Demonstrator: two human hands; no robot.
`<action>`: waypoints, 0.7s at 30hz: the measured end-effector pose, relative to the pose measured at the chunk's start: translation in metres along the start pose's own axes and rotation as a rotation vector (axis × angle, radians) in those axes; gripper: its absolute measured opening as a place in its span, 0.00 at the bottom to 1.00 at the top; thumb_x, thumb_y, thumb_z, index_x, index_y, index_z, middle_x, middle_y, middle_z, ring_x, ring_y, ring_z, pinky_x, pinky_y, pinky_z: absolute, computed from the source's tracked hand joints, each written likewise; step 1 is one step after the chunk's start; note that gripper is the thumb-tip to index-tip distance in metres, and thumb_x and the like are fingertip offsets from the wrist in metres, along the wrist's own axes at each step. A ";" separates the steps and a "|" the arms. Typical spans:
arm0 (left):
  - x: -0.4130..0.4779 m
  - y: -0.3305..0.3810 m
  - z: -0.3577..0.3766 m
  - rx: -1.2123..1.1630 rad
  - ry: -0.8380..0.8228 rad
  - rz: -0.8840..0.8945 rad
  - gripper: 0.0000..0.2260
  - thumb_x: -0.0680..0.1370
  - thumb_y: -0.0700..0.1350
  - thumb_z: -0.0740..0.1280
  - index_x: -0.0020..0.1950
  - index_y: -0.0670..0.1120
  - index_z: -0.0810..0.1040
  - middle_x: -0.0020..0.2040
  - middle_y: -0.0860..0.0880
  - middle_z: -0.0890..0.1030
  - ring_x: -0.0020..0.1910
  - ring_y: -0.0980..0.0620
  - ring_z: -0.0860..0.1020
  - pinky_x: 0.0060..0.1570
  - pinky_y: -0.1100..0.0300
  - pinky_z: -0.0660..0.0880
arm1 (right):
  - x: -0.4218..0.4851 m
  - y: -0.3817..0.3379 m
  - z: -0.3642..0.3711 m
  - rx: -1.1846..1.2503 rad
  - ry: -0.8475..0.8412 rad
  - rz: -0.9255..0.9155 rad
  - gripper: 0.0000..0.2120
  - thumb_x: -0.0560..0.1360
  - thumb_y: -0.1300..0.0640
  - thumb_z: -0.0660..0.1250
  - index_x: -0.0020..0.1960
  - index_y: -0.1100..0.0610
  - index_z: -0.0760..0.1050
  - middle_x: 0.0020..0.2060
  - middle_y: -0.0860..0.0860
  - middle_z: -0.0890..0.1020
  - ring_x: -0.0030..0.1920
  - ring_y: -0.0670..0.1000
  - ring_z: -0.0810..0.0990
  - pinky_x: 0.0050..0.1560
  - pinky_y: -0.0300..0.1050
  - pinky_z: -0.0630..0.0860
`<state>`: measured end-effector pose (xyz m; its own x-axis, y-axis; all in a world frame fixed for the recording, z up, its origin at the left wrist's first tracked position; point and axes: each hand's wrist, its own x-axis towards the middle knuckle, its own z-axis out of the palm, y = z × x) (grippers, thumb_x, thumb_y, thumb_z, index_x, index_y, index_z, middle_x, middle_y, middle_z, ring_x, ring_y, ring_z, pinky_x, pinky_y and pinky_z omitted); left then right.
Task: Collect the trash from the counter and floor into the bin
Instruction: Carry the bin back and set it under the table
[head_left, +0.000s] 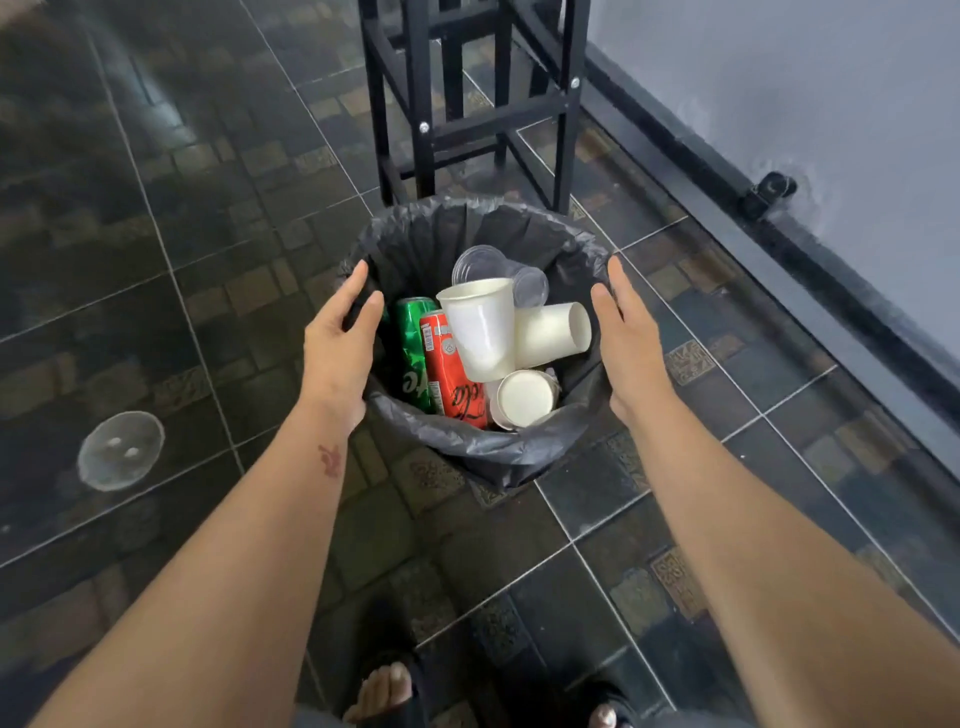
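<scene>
The bin (441, 228), lined with a black bag, stands on the dark tiled floor in front of me. Inside lie a green can (413, 353), a red cola can (449, 374), three white paper cups (480, 327) and clear plastic cups (483, 262). My left hand (340, 343) reaches to the bin's left rim, its fingers spread over the bag edge. At the right rim my right hand (626, 338) is held flat with fingers together. Neither hand holds anything. A clear plastic dome lid (121, 451) lies on the floor to the left of the bin.
A black metal stool frame (467, 104) stands just behind the bin. A grey wall with a dark skirting (779, 223) runs along the right. My feet in sandals (384, 691) are at the bottom edge.
</scene>
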<state>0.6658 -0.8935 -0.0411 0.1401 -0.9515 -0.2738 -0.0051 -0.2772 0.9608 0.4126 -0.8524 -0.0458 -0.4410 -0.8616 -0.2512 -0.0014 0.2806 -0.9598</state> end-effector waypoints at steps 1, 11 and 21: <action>-0.010 0.016 0.000 0.007 -0.008 -0.012 0.18 0.80 0.45 0.67 0.70 0.57 0.76 0.71 0.57 0.74 0.69 0.60 0.71 0.70 0.56 0.68 | -0.012 -0.015 -0.005 0.012 0.012 0.023 0.23 0.81 0.50 0.60 0.75 0.43 0.63 0.73 0.39 0.65 0.68 0.37 0.64 0.67 0.37 0.60; -0.154 0.228 0.000 0.093 -0.096 -0.119 0.19 0.81 0.46 0.67 0.70 0.59 0.74 0.72 0.56 0.72 0.70 0.59 0.69 0.69 0.59 0.68 | -0.159 -0.227 -0.092 -0.019 0.093 0.161 0.24 0.81 0.49 0.61 0.75 0.38 0.62 0.73 0.37 0.65 0.70 0.39 0.63 0.69 0.41 0.60; -0.305 0.389 -0.013 0.086 -0.192 -0.102 0.19 0.81 0.48 0.66 0.71 0.58 0.74 0.72 0.58 0.71 0.70 0.60 0.68 0.70 0.57 0.65 | -0.319 -0.388 -0.167 -0.006 0.231 0.150 0.23 0.80 0.48 0.62 0.74 0.38 0.64 0.72 0.37 0.67 0.70 0.39 0.64 0.74 0.48 0.59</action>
<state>0.6335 -0.7092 0.4169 -0.0465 -0.9235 -0.3808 -0.0855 -0.3761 0.9226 0.4038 -0.6158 0.4273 -0.6296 -0.6914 -0.3544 0.0740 0.4007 -0.9132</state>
